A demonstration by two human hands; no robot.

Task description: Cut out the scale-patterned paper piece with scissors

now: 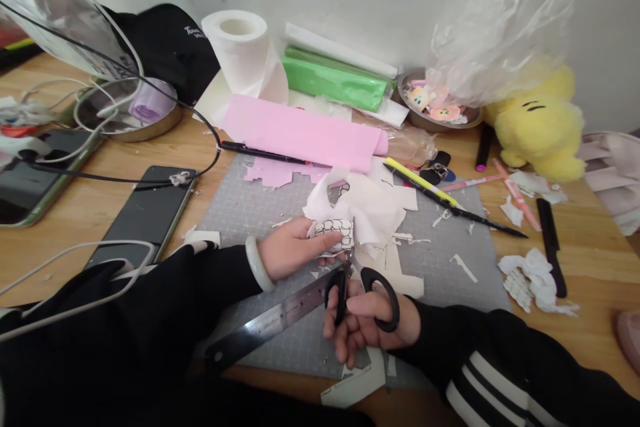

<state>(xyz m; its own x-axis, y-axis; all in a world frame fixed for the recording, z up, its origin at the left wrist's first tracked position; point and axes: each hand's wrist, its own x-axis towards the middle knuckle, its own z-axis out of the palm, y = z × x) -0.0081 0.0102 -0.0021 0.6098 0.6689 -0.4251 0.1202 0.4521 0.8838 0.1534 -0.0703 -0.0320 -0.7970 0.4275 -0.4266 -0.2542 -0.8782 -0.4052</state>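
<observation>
My left hand (290, 247) pinches a small white piece of paper with a black scale-like pattern (333, 232), thumb on top. My right hand (375, 320) holds black-handled scissors (383, 300) by the finger loops. Their handles are spread apart, and the blades point up toward the underside of the patterned piece, partly hidden. Crumpled white paper (365, 203) lies just behind the patterned piece. Beneath both hands is a grey cutting mat (445, 267) with paper scraps. A metal ruler (280, 320) lies slantwise on the mat, its upper end near the scissors.
Behind the mat are folded pink paper (305, 133), a white roll (240, 53) and a green pack (335, 80). Metal bowls (173, 123) stand left and right. A phone (145, 210) and cables lie left; a yellow plush toy (537, 120), pens and a black comb (551, 247) lie right.
</observation>
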